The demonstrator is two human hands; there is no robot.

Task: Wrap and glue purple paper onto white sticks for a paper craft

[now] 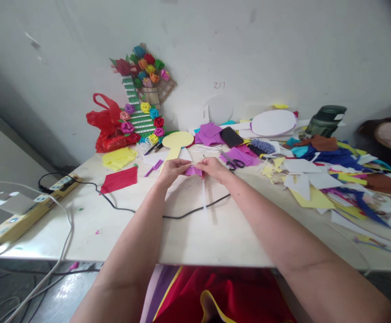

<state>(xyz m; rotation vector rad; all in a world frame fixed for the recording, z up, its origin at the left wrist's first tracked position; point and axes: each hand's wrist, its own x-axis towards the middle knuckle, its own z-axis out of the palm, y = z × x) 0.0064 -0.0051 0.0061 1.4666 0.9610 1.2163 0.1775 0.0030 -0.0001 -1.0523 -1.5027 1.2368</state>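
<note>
My left hand (175, 170) and my right hand (215, 168) meet over the middle of the table, fingertips pinched. Between them is a small piece of purple paper (193, 171), gripped from both sides. From under my right fingers hangs a narrow whitish strip (204, 195); how it joins the paper is hidden. Just beyond my left hand lies a yellow paper shape with a round head (177, 140). Dark-handled scissors (233, 162) rest to the right of my right hand, near purple sheets (244, 155).
A red paper piece (119, 180) and a yellow power strip (33, 211) are at left. A black cable (178, 217) crosses the table below my hands. Paper flowers (144, 116) and a red bag (107, 125) stand behind. Paper scraps (316, 179) and a dark green bottle (326, 121) occupy the right.
</note>
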